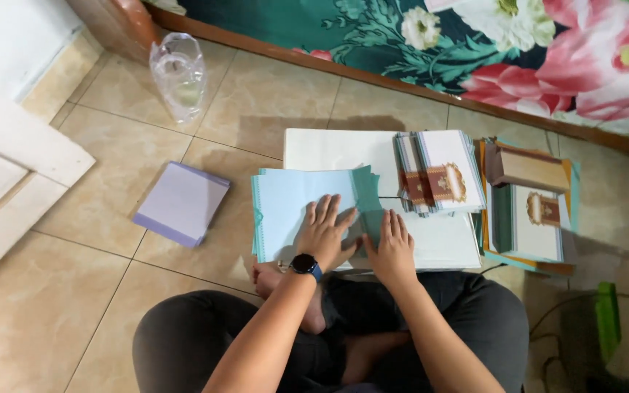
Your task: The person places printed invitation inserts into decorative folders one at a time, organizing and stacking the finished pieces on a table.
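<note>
Both hands press a pale blue sheet flat on the tiled floor.
Left hand (323,231) and right hand (391,251) lie open-palmed on the blue paper stack (289,207); creasing looks underway, and firm, even pressure comes next. Printed cards (442,171) stand beside.

Beige tiled floor (271,109), grout lines visible. Lying directly on it: a clear plastic bag (179,73) at upper left; a lilac sheet stack (182,201), apart, at left; a white sheet stack (329,149) at centre, carrying pale blue sheets (293,211) and printed cards (440,171); a teal and orange card pile (529,218) at right, just beside the white stack.
</note>
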